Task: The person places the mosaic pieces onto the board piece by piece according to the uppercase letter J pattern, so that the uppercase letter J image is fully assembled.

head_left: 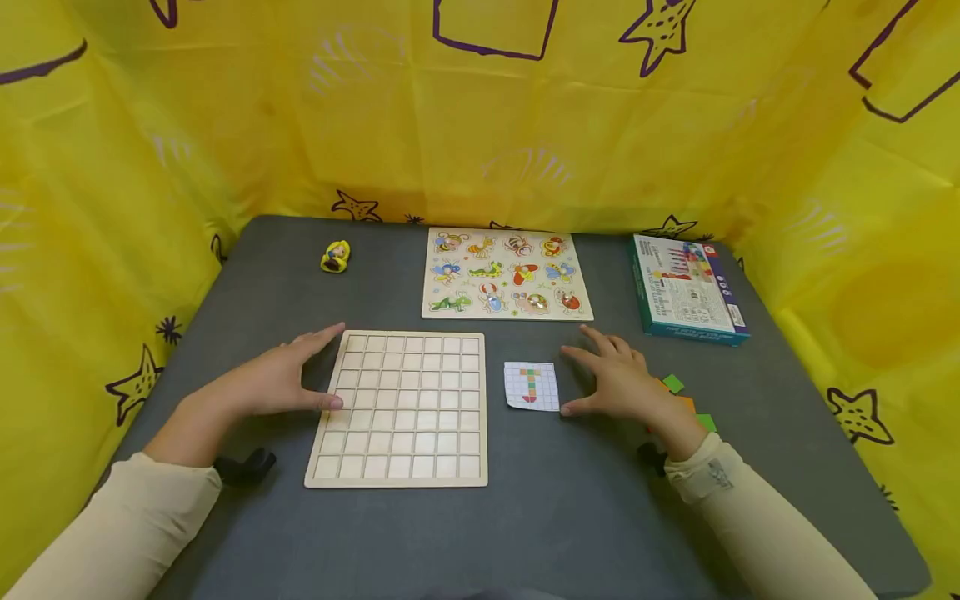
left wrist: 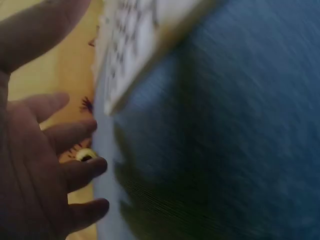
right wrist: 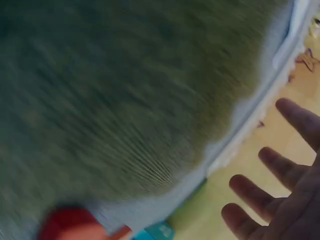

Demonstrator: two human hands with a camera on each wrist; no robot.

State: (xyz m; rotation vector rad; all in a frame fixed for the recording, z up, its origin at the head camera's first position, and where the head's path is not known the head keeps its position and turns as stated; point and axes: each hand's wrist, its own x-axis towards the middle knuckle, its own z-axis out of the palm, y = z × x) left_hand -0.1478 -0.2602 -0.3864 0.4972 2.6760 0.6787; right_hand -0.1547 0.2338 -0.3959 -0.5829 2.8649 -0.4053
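A square wooden grid board (head_left: 405, 408) lies on the dark table, its cells bare. My left hand (head_left: 273, 379) hovers at the board's left edge, fingers spread and nothing held; the left wrist view shows the same loose fingers (left wrist: 75, 175) apart from the board (left wrist: 135, 55). Right of the board is a small paper card (head_left: 532, 386) printed with a coloured block figure. Beside the card's right edge is my right hand (head_left: 611, 379), fingers spread and holding nothing. Green and orange pieces (head_left: 705, 422) lie partly hidden behind the right wrist.
A wooden insect peg puzzle (head_left: 506, 275) lies at the back middle. A teal-edged game box (head_left: 688, 287) is at the back right, and a small yellow figurine (head_left: 335, 257) stands at the back left. Yellow patterned cloth (head_left: 480, 125) encloses the table's back and sides.
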